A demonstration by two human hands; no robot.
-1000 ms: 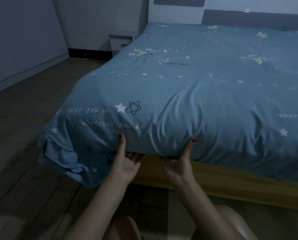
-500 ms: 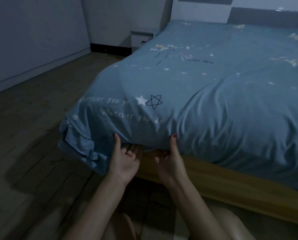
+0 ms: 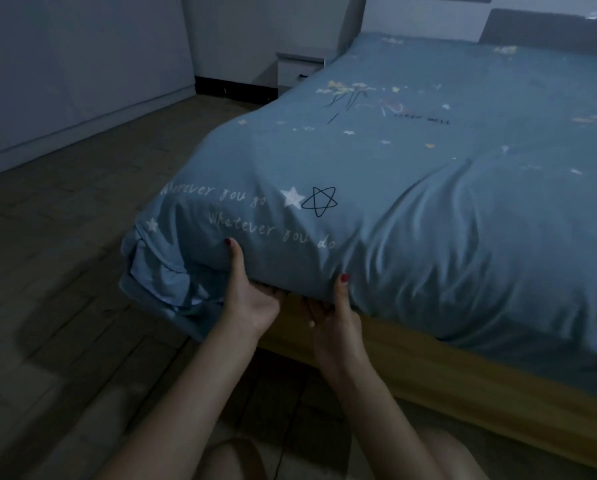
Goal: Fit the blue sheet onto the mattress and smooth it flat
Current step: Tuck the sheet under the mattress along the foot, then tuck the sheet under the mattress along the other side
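- The blue sheet covers the mattress from the headboard end down to the near edge, printed with stars, small flowers and the lines "Wherever you go" and "Whatever you do".
- The left hand is at the sheet's lower edge near the mattress corner: its thumb lies up against the outer face of the fabric, and its fingers curl under the edge, so it grips the sheet and mattress edge from below.
- The right hand is just beside the left hand, a little further along the same edge. Its thumb also lies up against the sheet's face while its fingers reach under the edge; the fingertips are hidden beneath the fabric.
- The sheet lies directly above and ahead of both hands, its bottom hem meeting the palms.
- Left of the left hand, at the corner, loose sheet hangs bunched in folds below the mattress.
- The cloth right of the right hand is wrinkled, with creases running up across the top.
- The wooden bed frame shows below the mattress, to the right of the hands.
- A white nightstand stands by the far corner of the bed, on the wood floor.
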